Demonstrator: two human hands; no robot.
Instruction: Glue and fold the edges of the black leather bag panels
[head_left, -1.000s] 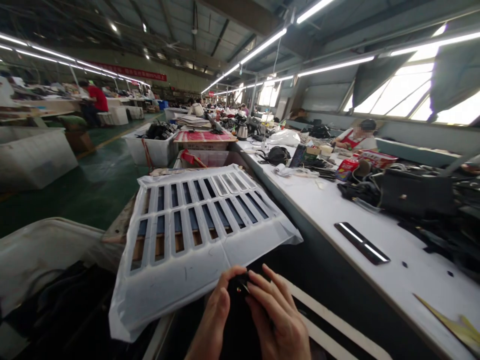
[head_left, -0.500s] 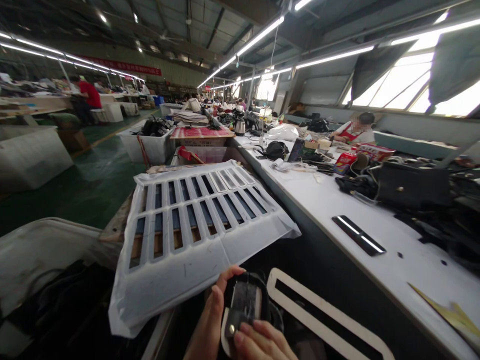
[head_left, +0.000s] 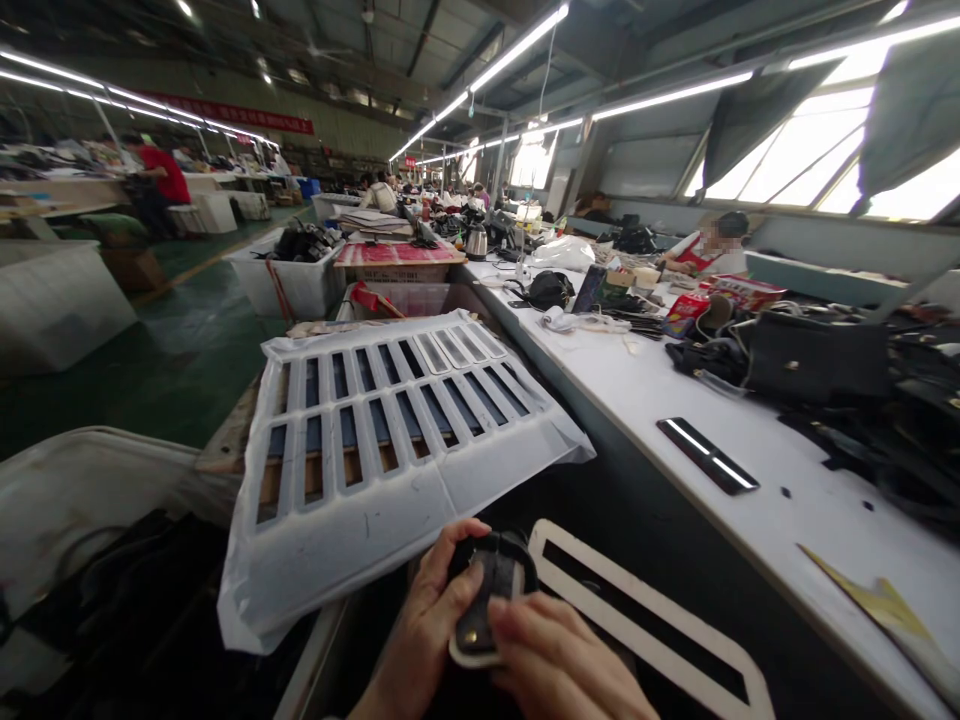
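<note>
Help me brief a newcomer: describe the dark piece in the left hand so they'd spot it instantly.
Left of the white-topped table lies a slotted white sheet. Below it in view, the left hand holds, and the right hand touches, a dark piece with a rounded pale edge. Its round golden stud sets it apart from the elongated cream frame beside it.

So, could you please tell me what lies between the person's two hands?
A black piece with a gold-coloured stud lies between the left hand and the right hand, the left thumb resting on it; this shows in the head view.
</note>
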